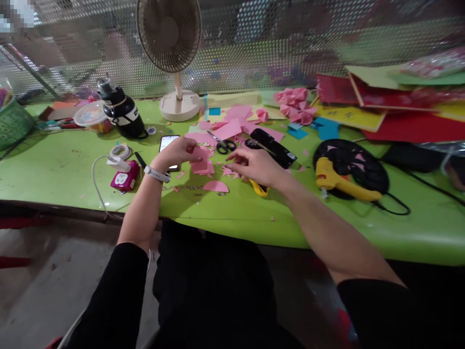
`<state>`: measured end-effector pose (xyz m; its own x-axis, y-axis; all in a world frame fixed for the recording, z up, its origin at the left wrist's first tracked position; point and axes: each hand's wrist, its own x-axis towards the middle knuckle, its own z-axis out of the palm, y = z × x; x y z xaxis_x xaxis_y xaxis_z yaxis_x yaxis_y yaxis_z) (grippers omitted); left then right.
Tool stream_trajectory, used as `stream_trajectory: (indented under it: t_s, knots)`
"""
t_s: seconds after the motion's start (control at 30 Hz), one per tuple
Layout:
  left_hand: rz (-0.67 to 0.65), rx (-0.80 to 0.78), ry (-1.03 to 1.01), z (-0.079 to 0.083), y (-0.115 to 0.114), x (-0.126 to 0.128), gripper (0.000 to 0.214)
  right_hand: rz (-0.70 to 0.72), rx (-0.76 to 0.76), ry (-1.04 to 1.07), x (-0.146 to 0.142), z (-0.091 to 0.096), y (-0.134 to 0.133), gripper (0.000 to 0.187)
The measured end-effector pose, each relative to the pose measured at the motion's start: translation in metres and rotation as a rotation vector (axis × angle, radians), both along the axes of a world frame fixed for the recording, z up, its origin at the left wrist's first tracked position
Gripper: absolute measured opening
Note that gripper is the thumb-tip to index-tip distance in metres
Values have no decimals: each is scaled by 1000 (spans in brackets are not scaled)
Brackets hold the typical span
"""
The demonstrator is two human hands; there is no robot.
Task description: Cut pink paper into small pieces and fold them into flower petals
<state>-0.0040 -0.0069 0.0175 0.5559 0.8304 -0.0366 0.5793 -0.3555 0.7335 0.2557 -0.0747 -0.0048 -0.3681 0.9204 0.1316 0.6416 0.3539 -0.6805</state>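
Pink paper pieces [200,167], flat, overlapping

Head camera: worn on the person's head, facing the fan [170,33] and tipped down, cropping its top
Green table [61,162]: spanning both sides of the fan, seen from above
Mesh panel [254,43]: beyond the fan, across the top
Left hand [181,150] and right hand [252,164]: at middle range, nearer than the fan
Lap [214,286]: below the fan, close to the lens, seen from above

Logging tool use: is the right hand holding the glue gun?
No, the glue gun lies off to the right, apart from the right hand.
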Motion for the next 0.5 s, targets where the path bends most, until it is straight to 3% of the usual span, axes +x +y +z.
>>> stream_trajectory:
  t_s: [0.1, 0.2, 0.4, 0.5]
  knots:
    - [-32, -125, -251, 1, -1, 4, 28, 33, 371, 80, -1, -3, 0, 30]
    - [-6, -123, -275, -2, -1, 8, 30, 30, 568, 41, -3, -7, 1, 33]
    - [93, 24, 48, -19, 4, 9, 25, 62, 470, -91, -4, -13, 4, 30]
    - [96, 143, 168, -20, 1, 12, 25, 82, 418, -105, -2, -13, 5, 28]
